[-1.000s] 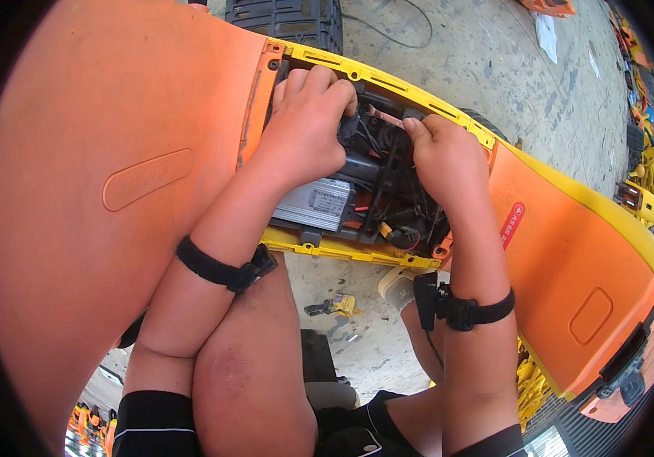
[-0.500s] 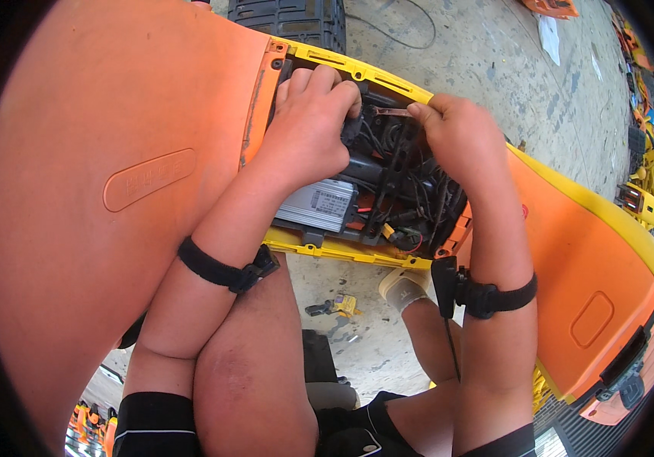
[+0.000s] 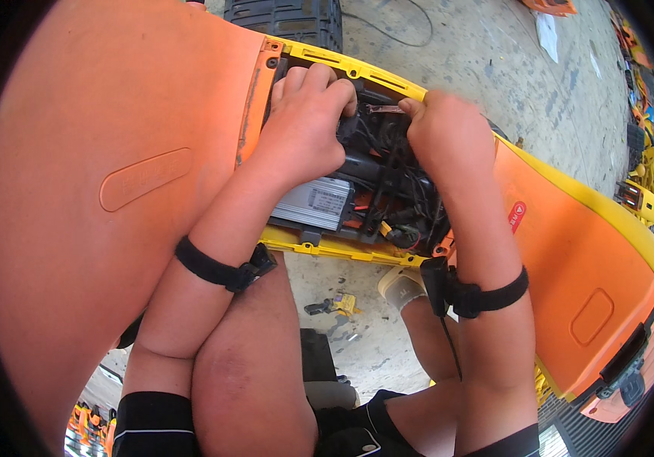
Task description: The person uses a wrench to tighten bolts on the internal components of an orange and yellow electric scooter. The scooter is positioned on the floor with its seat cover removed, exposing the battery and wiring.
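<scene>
"While your right hand (image 3: 453, 141) is pinching the slim, shiny metal tool (image 3: 386, 109) by its right end, where is it lying?"

"It is lying on the far side of the bay, inside the bright yellow plastic frame (image 3: 342, 251), just right of your left hand (image 3: 304, 126). It is looking like a wrench, and your thumb and curled fingers are holding it narrowly."

"What are your left fingers gripping?"

"They are curling down over something dark, but your hand is hiding it; I cannot tell."

"How is the tool likely handling?"

"Judging by its looks, you are holding something light, stiff and hard to break, perhaps slippery if oily. The end you are pinching is probably offering the best hold, since the other is sitting among black fittings."

"And the count?"

"You are having one tool, one silver ridged metal box (image 3: 312, 204), one small yellow plastic connector (image 3: 386, 228), two large orange plastic panels (image 3: 75, 114) and two black straps (image 3: 209, 261), one circling each forearm. The thin black cables (image 3: 421, 190) are tangling too closely for counting."
</scene>
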`<state>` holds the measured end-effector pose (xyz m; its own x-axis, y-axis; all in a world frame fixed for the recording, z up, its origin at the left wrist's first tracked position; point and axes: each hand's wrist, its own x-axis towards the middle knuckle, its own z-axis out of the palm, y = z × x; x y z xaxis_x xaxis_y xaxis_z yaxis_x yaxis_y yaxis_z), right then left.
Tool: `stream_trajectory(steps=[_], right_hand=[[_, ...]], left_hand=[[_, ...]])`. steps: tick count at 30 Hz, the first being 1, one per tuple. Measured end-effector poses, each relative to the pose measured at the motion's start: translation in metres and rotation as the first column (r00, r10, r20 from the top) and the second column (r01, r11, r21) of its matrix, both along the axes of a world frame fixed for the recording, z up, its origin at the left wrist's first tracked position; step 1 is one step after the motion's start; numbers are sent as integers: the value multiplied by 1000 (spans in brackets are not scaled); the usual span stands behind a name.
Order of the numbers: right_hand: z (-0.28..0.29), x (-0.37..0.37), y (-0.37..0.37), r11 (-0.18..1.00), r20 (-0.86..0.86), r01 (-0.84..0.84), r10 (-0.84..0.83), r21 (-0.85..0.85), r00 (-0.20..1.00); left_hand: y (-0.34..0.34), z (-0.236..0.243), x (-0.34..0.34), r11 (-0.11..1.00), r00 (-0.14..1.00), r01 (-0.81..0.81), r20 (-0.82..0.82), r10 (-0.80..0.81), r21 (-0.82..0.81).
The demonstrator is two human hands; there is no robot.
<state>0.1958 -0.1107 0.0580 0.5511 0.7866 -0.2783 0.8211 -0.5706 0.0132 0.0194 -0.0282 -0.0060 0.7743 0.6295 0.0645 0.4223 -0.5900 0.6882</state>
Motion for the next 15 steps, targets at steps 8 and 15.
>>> stream_trajectory(steps=[8, 15], right_hand=[[-3, -15, -10, 969, -79, 247, -245, 14, 966], [-8, -47, -31, 936, -47, 343, -340, 85, 939]], left_hand=[[1, -1, 0, 1000, 1000, 3, 8, -3, -8], [1, -1, 0, 1000, 1000, 7, 9, -7, -5]])
